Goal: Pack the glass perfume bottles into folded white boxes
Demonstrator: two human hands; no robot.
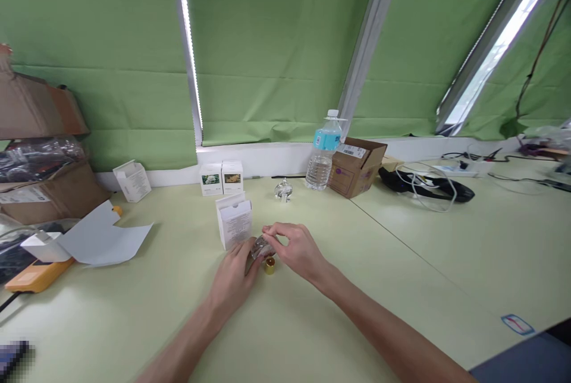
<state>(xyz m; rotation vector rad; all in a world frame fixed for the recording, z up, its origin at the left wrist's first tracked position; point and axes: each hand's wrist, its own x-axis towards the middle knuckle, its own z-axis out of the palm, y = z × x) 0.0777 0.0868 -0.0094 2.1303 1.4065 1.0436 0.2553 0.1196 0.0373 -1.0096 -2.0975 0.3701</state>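
Note:
My left hand (235,273) is closed around a small clear glass bottle (263,246), held low over the table. My right hand (298,247) pinches at the upper right side of that bottle with thumb and fingertips, which partly cover it. Just below the fingers a small gold cap (270,266) stands on the table. Behind my left hand is an upright white carton (235,223) with its top flap raised. Farther back sits another clear glass bottle (283,190) with a rounded body.
Two small white boxes (222,179) and another white carton (132,181) stand along the back. A water bottle (319,166) is beside a brown cardboard box (353,172). White paper (107,237) and an orange device (38,276) lie left. A black object with white cable (426,185) lies right.

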